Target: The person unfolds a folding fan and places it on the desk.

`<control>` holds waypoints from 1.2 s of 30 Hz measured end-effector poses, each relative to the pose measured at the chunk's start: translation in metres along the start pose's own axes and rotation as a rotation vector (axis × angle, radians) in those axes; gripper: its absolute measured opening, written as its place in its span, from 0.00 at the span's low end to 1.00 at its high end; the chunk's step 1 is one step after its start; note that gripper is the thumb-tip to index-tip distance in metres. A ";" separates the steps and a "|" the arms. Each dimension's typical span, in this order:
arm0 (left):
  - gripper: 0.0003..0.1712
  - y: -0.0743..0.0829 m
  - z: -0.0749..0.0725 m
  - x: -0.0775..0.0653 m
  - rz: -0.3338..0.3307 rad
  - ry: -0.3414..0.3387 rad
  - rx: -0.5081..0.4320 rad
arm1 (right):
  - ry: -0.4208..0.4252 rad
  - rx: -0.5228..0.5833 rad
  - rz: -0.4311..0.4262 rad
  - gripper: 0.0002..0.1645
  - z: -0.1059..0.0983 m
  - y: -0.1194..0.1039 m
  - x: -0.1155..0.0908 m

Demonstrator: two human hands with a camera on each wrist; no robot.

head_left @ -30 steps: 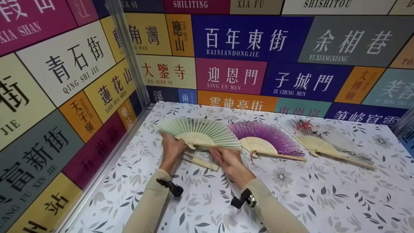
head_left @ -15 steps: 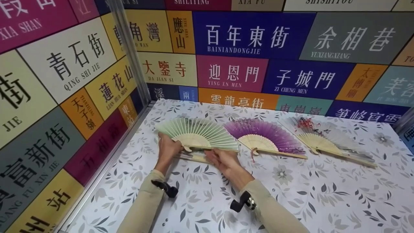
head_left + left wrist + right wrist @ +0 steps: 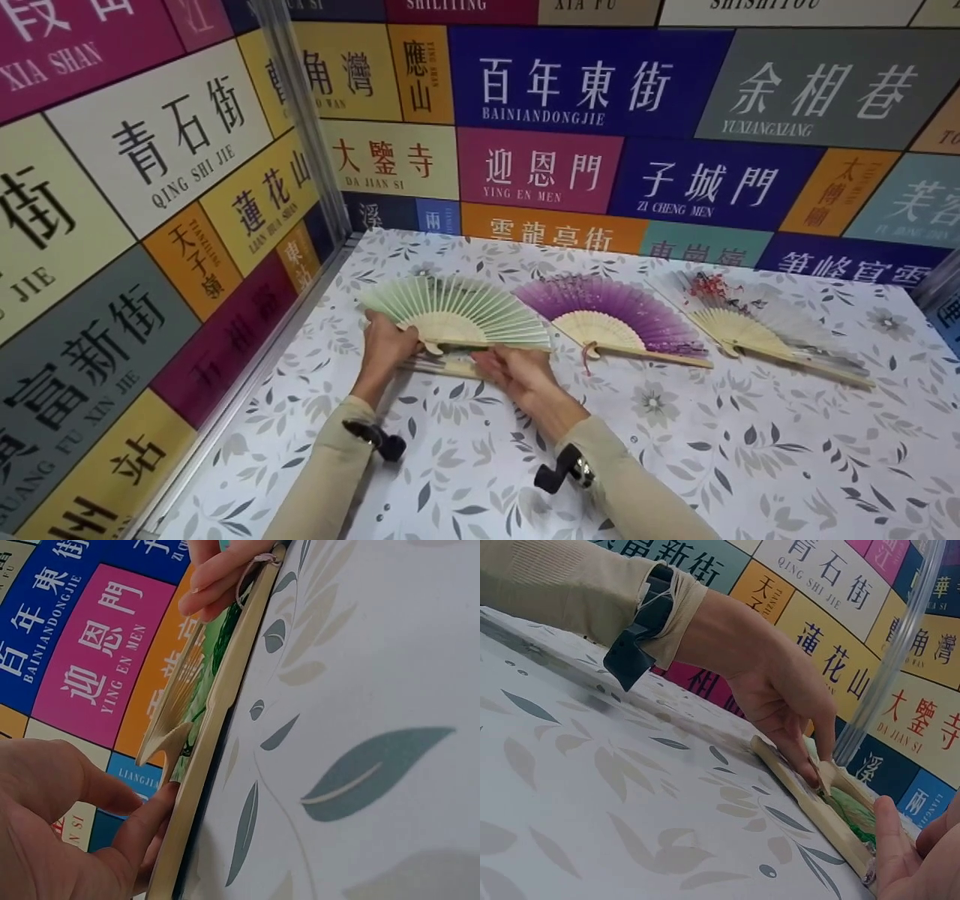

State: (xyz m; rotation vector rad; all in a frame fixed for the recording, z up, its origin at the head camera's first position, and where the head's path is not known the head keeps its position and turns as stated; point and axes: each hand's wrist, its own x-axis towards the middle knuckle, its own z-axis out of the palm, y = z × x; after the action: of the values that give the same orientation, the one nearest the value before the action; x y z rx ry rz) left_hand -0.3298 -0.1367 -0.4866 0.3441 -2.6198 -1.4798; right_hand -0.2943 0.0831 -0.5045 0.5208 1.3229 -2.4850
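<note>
The green fan is lying spread at the left end of a row of three on the flower-patterned surface. The left hand is pinching it near its left edge, thumb and finger nearly together. The right hand is resting at the opposite end of the lower guard, its fingers partly bent; I cannot tell what, if anything, it is gripping. A folded fan is lying just in front, between the hands; the right hand is hiding its end from the head view. The purple fan is lying spread just to the right, a red cord trailing from its pivot; beyond it is lying a grey fan bearing red blossoms. Lettered panels are rising behind the surface and along its left side, meeting at a pale corner strip.
</note>
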 end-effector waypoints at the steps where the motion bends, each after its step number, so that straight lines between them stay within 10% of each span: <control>1: 0.53 0.000 -0.001 0.000 0.003 -0.007 0.009 | 0.000 0.000 0.001 0.17 0.000 0.000 0.000; 16: 0.13 0.003 -0.018 0.001 0.082 -0.020 0.268 | -0.028 -0.039 -0.012 0.19 -0.003 0.002 -0.003; 27: 0.14 0.002 -0.023 -0.009 0.152 0.004 0.292 | -0.032 -0.104 -0.057 0.20 -0.008 0.003 -0.009; 36: 0.15 0.005 -0.028 -0.023 0.248 -0.238 0.347 | -0.073 -0.581 -0.378 0.16 -0.012 0.004 -0.017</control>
State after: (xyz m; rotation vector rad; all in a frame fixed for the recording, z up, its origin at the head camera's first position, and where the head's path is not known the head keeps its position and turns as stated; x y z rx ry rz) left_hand -0.3024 -0.1513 -0.4677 -0.1377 -2.9732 -1.0457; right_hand -0.2753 0.0919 -0.5063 0.0440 2.1563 -2.1764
